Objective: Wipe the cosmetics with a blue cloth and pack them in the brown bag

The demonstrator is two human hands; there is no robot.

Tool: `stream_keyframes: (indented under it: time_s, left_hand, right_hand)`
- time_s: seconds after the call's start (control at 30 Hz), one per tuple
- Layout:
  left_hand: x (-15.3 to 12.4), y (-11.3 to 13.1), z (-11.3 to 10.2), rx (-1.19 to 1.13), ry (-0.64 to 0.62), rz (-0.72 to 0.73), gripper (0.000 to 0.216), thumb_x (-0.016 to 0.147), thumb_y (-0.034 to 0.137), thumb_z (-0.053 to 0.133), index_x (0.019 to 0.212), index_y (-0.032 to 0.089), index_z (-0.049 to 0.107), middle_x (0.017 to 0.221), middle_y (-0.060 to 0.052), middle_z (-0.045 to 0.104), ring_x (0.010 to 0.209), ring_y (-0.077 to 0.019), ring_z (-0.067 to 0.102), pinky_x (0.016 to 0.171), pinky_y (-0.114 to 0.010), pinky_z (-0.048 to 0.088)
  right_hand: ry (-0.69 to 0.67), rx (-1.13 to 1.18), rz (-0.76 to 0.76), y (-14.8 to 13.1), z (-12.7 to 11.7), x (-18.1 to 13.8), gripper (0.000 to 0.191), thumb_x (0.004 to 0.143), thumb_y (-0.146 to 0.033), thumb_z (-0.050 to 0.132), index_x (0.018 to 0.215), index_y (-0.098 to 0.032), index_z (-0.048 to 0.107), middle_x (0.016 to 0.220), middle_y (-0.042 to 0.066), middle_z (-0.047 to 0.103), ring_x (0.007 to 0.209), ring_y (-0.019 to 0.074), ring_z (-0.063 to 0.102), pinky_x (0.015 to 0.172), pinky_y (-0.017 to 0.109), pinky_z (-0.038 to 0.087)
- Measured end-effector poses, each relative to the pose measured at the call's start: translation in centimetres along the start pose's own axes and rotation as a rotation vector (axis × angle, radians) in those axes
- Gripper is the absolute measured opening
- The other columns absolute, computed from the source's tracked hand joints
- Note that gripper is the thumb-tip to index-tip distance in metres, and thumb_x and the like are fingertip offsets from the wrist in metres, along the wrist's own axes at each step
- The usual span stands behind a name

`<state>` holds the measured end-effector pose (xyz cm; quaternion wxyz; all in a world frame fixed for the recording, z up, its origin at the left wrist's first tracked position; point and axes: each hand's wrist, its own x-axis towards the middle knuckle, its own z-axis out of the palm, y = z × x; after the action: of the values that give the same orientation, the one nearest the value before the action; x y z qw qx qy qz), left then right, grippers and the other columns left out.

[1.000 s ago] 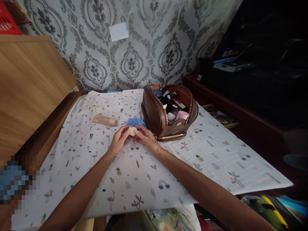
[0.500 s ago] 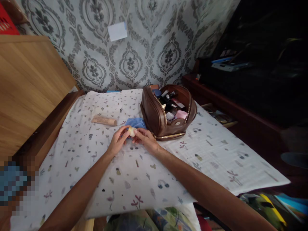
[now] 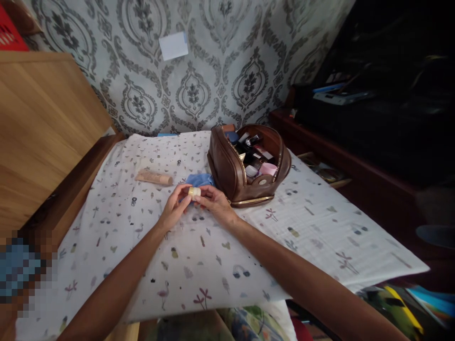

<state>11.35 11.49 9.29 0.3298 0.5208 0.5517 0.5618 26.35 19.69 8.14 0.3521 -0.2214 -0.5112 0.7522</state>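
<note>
Small container pinched by left fingers and right fingers above printed white cloth; patterned wall behind.

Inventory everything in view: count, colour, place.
container: 1, yellow-white, centre
bag: 1, brown, centre-right
bag contents: several, mixed, inside
crumpled item: 1, blue, left of bag
tube: 1, beige, left
printed cover: 1, white, beneath
paper: 1, white, on wall
wooden panel: 1, tan, far left
slatted object: 1, red, upper left
flat object: 1, blue-grey, right
corner items: several, mixed, lower right
left grip, right grip: 2, bare, on container
arms: 2, foreground
</note>
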Motion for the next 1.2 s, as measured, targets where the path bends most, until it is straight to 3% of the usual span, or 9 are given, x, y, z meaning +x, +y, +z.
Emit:
stream_keyframes:
  time_s: [0.2, 0.43, 0.53, 0.63, 0.73, 0.87, 0.97, 1.2]
  left_hand:
    - [-0.08, 0.00, 0.16, 0.045, 0.027, -0.058, 0.047, 0.089, 0.063, 0.061, 0.106, 0.019, 0.061, 0.087, -0.004, 0.062, 0.065, -0.0125, 0.053, 0.045, -0.019, 0.038]
    - [0.02, -0.14, 0.00, 0.101, 0.061, -0.066, 0.049, 0.089, 0.067, 0.057, 0.088, 0.019, 0.059, 0.062, 0.004, 0.050, 0.049, -0.0086, 0.041, 0.042, -0.020, 0.031]
    - [0.02, 0.00, 0.02, 0.101, 0.065, -0.036, 0.045, 0.090, 0.063, 0.059, 0.091, 0.019, 0.060, 0.070, 0.001, 0.056, 0.058, -0.0106, 0.050, 0.048, -0.020, 0.038]
    - [-0.06, 0.29, 0.03, 0.111, 0.053, 0.017, 0.040, 0.091, 0.056, 0.062, 0.106, 0.020, 0.064, 0.093, -0.004, 0.066, 0.083, -0.0165, 0.061, 0.063, -0.023, 0.049]
    - [-0.15, 0.52, -0.08, 0.131, 0.036, 0.061, 0.041, 0.091, 0.051, 0.064, 0.118, 0.021, 0.064, 0.109, -0.007, 0.066, 0.101, -0.0212, 0.062, 0.077, -0.027, 0.053]
    - [-0.22, 0.50, -0.26, 0.152, -0.009, 0.107, 0.041, 0.092, 0.048, 0.063, 0.125, 0.022, 0.065, 0.115, -0.009, 0.064, 0.110, -0.0232, 0.060, 0.083, -0.029, 0.053]
    - [-0.18, 0.35, -0.29, 0.138, 0.009, 0.104, 0.042, 0.092, 0.049, 0.063, 0.124, 0.021, 0.065, 0.118, -0.009, 0.065, 0.111, -0.0232, 0.060, 0.084, -0.028, 0.052]
    - [-0.02, 0.14, -0.27, 0.132, 0.053, 0.067, 0.043, 0.091, 0.049, 0.064, 0.121, 0.018, 0.066, 0.114, -0.010, 0.068, 0.107, -0.0225, 0.062, 0.084, -0.028, 0.052]
  right_hand:
    - [-0.015, -0.036, -0.051, -0.17, 0.04, -0.06, 0.047, 0.059, -0.046, 0.091, 0.089, -0.023, 0.064, 0.082, -0.002, 0.067, 0.068, 0.0136, 0.064, 0.061, 0.026, 0.048]
    - [-0.029, -0.065, -0.095, -0.25, 0.26, -0.21, 0.046, 0.058, -0.039, 0.092, 0.090, -0.022, 0.064, 0.087, -0.002, 0.066, 0.072, 0.0120, 0.063, 0.071, 0.027, 0.051]
    - [-0.028, -0.045, -0.075, -0.21, 0.33, -0.13, 0.048, 0.057, -0.043, 0.092, 0.091, -0.022, 0.064, 0.083, -0.003, 0.066, 0.067, 0.0115, 0.061, 0.063, 0.025, 0.049]
    - [-0.021, -0.022, -0.039, -0.20, 0.32, -0.10, 0.052, 0.056, -0.052, 0.091, 0.089, -0.022, 0.064, 0.078, -0.002, 0.067, 0.064, 0.0135, 0.063, 0.056, 0.025, 0.047]
    - [-0.051, 0.032, 0.052, -0.12, 0.18, -0.18, 0.053, 0.064, -0.066, 0.082, 0.083, -0.019, 0.065, 0.072, 0.000, 0.067, 0.058, 0.0132, 0.062, 0.054, 0.025, 0.047]
    - [-0.097, 0.133, 0.206, -0.02, 0.01, -0.21, 0.060, 0.068, -0.074, 0.076, 0.078, -0.016, 0.066, 0.065, 0.002, 0.067, 0.051, 0.0120, 0.061, 0.047, 0.023, 0.043]
    - [-0.106, 0.163, 0.217, -0.07, 0.10, -0.21, 0.062, 0.068, -0.076, 0.074, 0.078, -0.015, 0.066, 0.067, 0.003, 0.068, 0.053, 0.0128, 0.065, 0.047, 0.023, 0.046]
    - [-0.061, 0.226, 0.128, -0.23, 0.44, -0.44, 0.060, 0.057, -0.049, 0.094, 0.097, -0.020, 0.061, 0.078, -0.003, 0.071, 0.064, 0.0120, 0.069, 0.054, 0.020, 0.049]
